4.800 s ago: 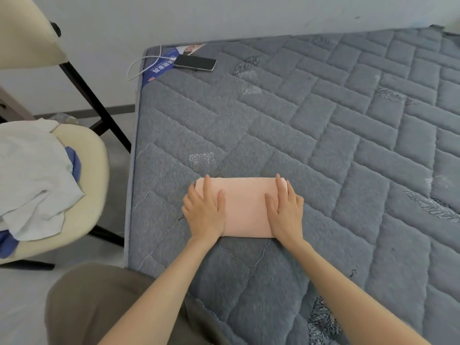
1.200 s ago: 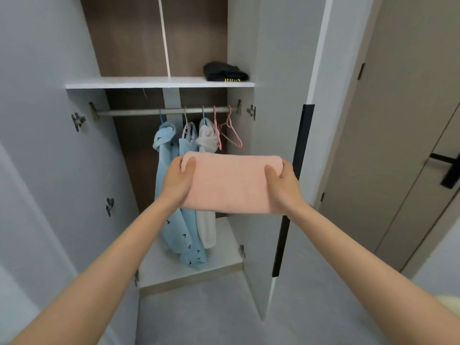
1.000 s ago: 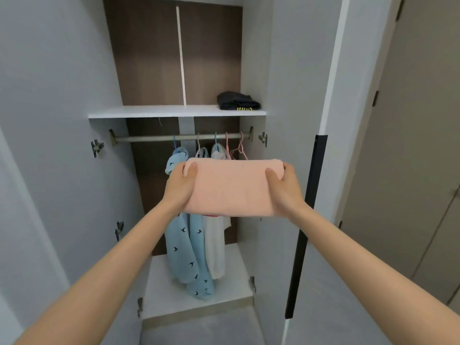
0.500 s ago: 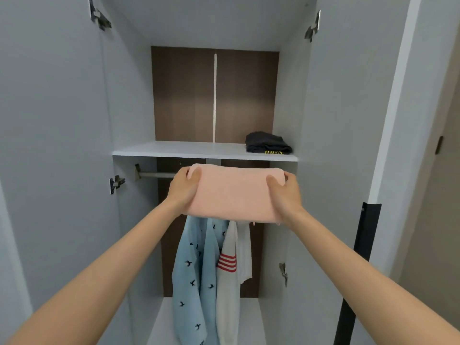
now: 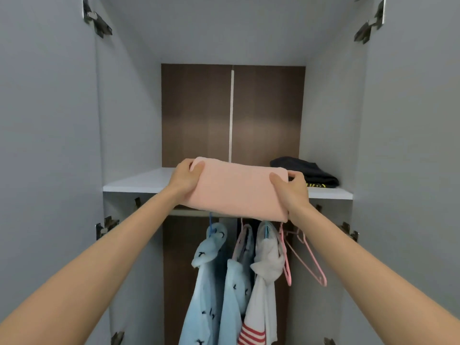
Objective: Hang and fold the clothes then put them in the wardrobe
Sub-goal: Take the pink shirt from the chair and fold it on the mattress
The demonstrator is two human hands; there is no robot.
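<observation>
Wardrobe (image 5: 129,100) walls fill the frame, with a white shelf (image 5: 139,182) across the middle. Left of centre, my left hand (image 5: 185,181) grips one end of the folded pink cloth (image 5: 236,191), thumb on top. The cloth sits level with the shelf's front edge; I cannot tell if they touch. My right hand (image 5: 295,192) clamps the other end. A dark garment (image 5: 306,170) lies on the shelf at right, and pink hangers (image 5: 308,260) hang below.
</observation>
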